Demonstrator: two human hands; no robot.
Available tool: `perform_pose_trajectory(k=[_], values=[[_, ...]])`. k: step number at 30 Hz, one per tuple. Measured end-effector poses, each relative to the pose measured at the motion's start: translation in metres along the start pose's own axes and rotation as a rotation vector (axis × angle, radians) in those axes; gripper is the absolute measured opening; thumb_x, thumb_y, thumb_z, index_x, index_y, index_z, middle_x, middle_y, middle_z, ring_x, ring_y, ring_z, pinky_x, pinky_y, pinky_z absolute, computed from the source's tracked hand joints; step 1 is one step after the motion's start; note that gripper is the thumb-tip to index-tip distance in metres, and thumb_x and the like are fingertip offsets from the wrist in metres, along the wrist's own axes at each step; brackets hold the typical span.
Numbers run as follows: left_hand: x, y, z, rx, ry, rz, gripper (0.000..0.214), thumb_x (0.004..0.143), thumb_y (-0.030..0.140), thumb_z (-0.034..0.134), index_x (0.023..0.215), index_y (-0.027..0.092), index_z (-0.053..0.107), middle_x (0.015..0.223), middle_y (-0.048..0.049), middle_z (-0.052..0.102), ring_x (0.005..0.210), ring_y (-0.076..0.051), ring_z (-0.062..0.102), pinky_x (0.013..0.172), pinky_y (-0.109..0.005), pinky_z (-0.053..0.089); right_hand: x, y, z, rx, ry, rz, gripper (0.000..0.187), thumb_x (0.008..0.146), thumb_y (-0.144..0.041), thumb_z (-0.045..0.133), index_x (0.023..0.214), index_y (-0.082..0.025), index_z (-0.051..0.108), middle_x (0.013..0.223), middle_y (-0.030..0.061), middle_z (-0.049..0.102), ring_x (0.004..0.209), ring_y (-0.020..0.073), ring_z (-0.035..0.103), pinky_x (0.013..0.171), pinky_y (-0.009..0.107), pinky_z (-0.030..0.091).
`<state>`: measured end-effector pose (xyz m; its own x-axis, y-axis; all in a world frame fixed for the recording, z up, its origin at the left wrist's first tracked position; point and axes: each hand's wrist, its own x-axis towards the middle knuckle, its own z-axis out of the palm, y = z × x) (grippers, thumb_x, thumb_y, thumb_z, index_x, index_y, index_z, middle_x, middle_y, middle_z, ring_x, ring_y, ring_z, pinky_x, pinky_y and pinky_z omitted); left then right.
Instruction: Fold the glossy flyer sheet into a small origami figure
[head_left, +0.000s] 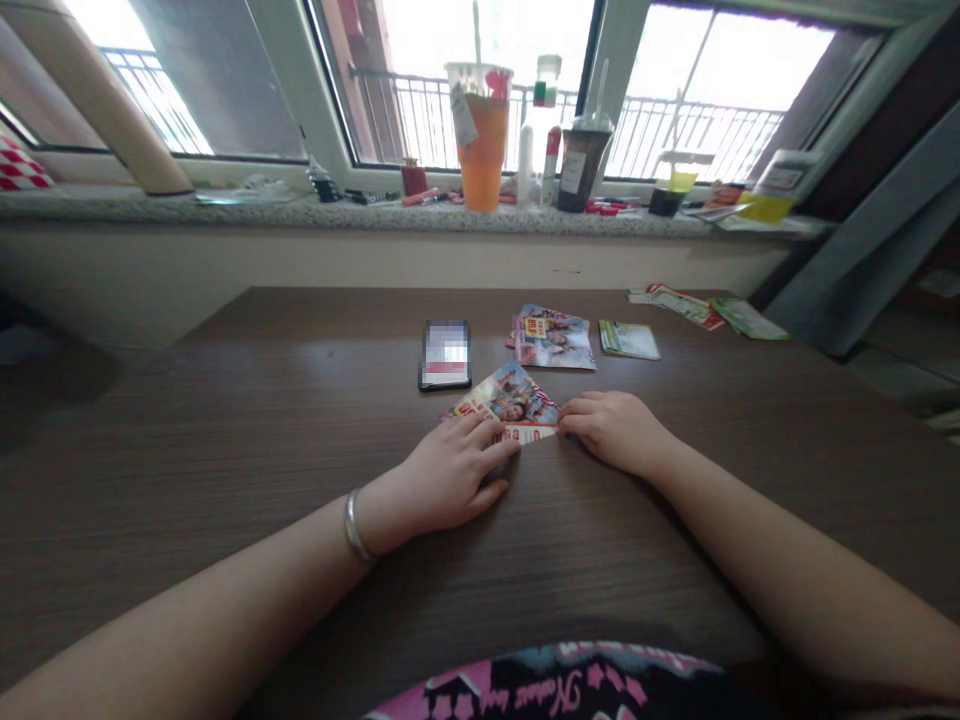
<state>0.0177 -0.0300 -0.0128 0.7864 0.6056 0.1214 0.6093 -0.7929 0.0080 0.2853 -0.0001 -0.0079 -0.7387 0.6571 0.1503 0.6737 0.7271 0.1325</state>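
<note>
A colourful printed leaflet (504,395), folded to a triangular shape, lies on the brown table (315,450) in front of me. My left hand (461,468) rests flat over its lower left part, fingers stretched out, and covers some of the print. At the leaflet's right corner, the fingertips of my right hand (615,430) are pressed together on the paper. Just behind the leaflet is a phone (445,355) with its screen blurred. A small stack of similar leaflets (556,340) sits farther back to the right.
Right of the stack lies a pile of pale green cards (630,340), with more printed papers (686,306) near the table's far right corner. On the windowsill (255,212) stand a tall orange drink cup (481,150), a dark lidded cup (582,165) and several small items.
</note>
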Motion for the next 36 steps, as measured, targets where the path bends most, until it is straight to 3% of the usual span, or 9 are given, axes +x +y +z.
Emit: perform_pose_trajectory(k=[11, 24, 32, 36], values=[[-0.001, -0.001, 0.003, 0.003, 0.005, 0.002, 0.046, 0.091, 0.04, 0.049, 0.134, 0.023, 0.047, 0.128, -0.0102, 0.052, 0.12, -0.03, 0.047, 0.103, -0.048, 0.039, -0.004, 0.01, -0.005, -0.028, -0.083, 0.057, 0.022, 0.088, -0.015, 0.052, 0.086, -0.022, 0.073, 0.088, 0.002, 0.072, 0.079, 0.0161, 0.063, 0.067, 0.026, 0.037], [-0.002, -0.001, 0.002, -0.018, 0.007, 0.0, 0.045, 0.091, 0.04, 0.05, 0.133, 0.023, 0.048, 0.126, -0.0104, 0.052, 0.118, -0.029, 0.048, 0.102, -0.047, 0.04, -0.007, 0.014, -0.004, -0.047, -0.081, 0.058, 0.023, 0.087, -0.014, 0.052, 0.085, -0.023, 0.073, 0.084, 0.0017, 0.072, 0.075, 0.0159, 0.061, 0.064, 0.026, 0.035], [-0.002, -0.002, 0.004, -0.024, 0.007, -0.001, 0.046, 0.091, 0.04, 0.05, 0.133, 0.023, 0.047, 0.127, -0.0103, 0.051, 0.119, -0.029, 0.046, 0.103, -0.047, 0.038, -0.009, 0.015, -0.002, -0.114, -0.11, 0.138, 0.024, 0.086, -0.015, 0.05, 0.078, -0.021, 0.071, 0.084, 0.0022, 0.071, 0.075, 0.0163, 0.061, 0.06, 0.027, 0.034], [-0.002, -0.003, 0.004, -0.025, 0.011, 0.003, 0.045, 0.091, 0.04, 0.05, 0.133, 0.023, 0.048, 0.127, -0.0102, 0.051, 0.119, -0.029, 0.046, 0.103, -0.047, 0.038, -0.011, 0.016, 0.0, -0.128, -0.07, 0.259, 0.024, 0.085, -0.014, 0.05, 0.075, -0.021, 0.071, 0.082, 0.0024, 0.071, 0.074, 0.0168, 0.062, 0.058, 0.027, 0.035]])
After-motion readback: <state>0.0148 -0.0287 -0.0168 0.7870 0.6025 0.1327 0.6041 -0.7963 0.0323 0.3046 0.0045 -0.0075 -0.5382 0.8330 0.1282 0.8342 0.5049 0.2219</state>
